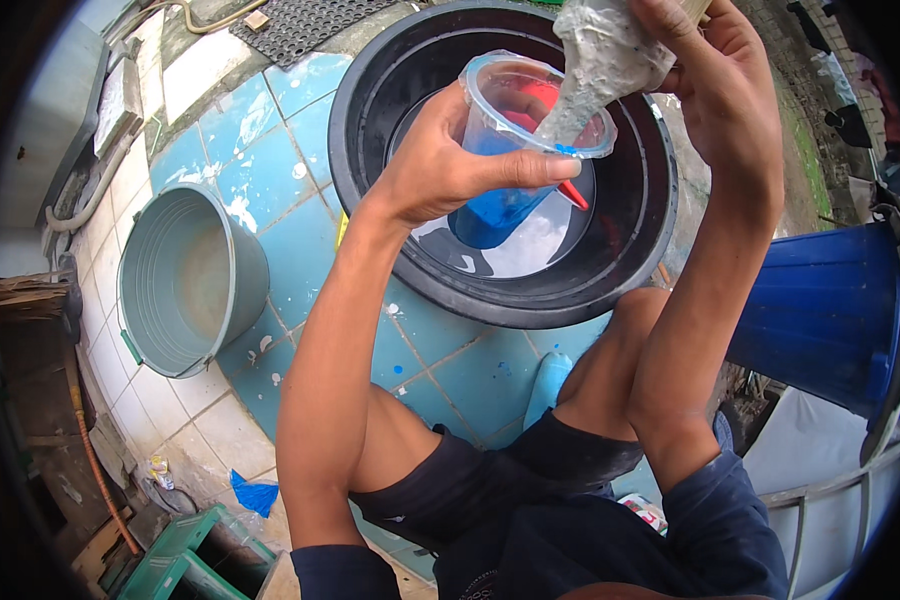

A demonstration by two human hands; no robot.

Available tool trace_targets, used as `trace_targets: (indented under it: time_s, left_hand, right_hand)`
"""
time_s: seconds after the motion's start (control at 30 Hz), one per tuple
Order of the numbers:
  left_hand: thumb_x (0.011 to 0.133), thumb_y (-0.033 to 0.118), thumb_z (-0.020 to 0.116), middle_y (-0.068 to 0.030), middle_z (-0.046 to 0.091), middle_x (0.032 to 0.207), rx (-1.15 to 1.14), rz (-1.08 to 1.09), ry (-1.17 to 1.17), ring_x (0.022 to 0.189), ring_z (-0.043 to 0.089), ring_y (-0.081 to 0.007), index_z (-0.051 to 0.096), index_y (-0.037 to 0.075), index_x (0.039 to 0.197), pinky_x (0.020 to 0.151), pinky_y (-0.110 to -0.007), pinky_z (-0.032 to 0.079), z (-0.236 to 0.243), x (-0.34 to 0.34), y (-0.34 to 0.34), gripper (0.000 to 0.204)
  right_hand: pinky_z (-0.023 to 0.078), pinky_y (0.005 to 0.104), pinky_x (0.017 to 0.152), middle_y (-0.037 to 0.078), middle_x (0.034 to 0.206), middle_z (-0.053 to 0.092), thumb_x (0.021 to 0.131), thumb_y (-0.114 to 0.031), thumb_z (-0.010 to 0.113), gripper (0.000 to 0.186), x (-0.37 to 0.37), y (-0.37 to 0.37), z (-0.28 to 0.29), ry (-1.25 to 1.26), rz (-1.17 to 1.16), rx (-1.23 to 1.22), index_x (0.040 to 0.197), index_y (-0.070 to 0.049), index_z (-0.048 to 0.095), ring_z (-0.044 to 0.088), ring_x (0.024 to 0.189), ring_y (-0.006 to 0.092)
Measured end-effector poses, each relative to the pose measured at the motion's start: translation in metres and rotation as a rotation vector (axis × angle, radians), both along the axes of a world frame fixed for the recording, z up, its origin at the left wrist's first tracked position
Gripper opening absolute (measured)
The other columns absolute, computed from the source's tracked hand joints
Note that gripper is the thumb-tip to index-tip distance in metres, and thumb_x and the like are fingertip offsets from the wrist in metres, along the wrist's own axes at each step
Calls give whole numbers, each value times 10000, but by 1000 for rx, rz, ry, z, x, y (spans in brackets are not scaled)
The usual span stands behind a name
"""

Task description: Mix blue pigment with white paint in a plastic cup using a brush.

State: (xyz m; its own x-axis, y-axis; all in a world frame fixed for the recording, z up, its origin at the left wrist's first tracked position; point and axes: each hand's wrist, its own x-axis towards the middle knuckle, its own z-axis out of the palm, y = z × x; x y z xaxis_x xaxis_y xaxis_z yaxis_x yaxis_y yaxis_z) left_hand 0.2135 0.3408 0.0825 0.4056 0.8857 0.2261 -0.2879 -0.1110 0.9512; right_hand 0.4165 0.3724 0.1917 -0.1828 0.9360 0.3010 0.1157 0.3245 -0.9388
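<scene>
Tiles (280, 190), blue and white, are covering the floor where the person is squatting, knees apart. A black tub (650, 200) is sitting on them straight ahead, the biggest thing in view, with a shallow pool of pale water lying in its bottom and something blue and something red showing there through the cup; what they are cannot be told. A blue bin (830, 310) is standing to the right of the tub, just beside the person's right arm. A grey bucket (185, 280) is resting to the left of the tub, well apart from it, its inside looking wet and murky. A green crate (185, 560) is sitting at the lower left, with a scrap of blue plastic (253, 494) lying near it.

Above the tub, the left hand (440, 165) is gripping a clear cup (530, 105), fingers curled behind it and thumb pressing across its front wall, tilting it slightly. The right hand (715, 75) is closed tight around a pouch (605, 60), a soft greyish bag, squeezing it from above. The narrow lower end of the pouch is reaching inside the mouth of the cup, touching or nearly touching its rim.
</scene>
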Motion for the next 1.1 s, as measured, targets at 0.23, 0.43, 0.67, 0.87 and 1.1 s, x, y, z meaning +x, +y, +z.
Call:
trace_targets:
  time_s: [0.23, 0.43, 0.67, 0.87, 1.1]
  left_hand:
    - [721, 363, 877, -164, 611, 1390, -59, -56, -35, 1304, 584, -256, 486, -16, 1466, 1129, -396, 433, 6, 9, 1, 923]
    - [729, 333, 907, -143, 657, 1285, 29, 26, -28, 1201, 636, -235, 551, 3, 1396, 1049, -366, 491, 8, 7, -4, 825]
    - [719, 285, 937, -104, 701, 1219, 1, -21, -13, 1138, 668, -204, 597, 19, 1354, 1038, -346, 502, 10, 7, -11, 768]
    - [712, 277, 942, -111, 694, 1241, 48, -22, -43, 1166, 654, -212, 593, 15, 1365, 1054, -357, 488, 12, 2, -12, 785]
    - [700, 190, 958, -105, 688, 1243, 33, 38, 52, 1161, 659, -215, 560, 10, 1391, 1043, -365, 512, 11, 0, -18, 817]
  right_hand:
    - [579, 289, 830, 90, 1085, 730, 958, -180, 770, 394, -10, -3, -9, -32, 65, 119, 1272, 17, 637, 690, 950, 130]
    - [585, 289, 832, 96, 1077, 736, 971, -198, 757, 410, -3, -15, 2, -117, -44, 37, 1291, 24, 626, 704, 965, 144]
    - [583, 326, 864, 130, 1131, 745, 904, -160, 826, 492, -16, -41, 22, -291, 260, -60, 1313, 27, 628, 705, 996, 163]
    - [589, 327, 857, 119, 1097, 756, 866, -98, 850, 423, -18, -44, 27, -225, 66, -36, 1223, 26, 660, 714, 980, 146]
    - [561, 298, 770, 95, 962, 749, 857, -50, 824, 327, -14, -42, 23, -327, 230, -78, 1143, 11, 680, 691, 883, 126]
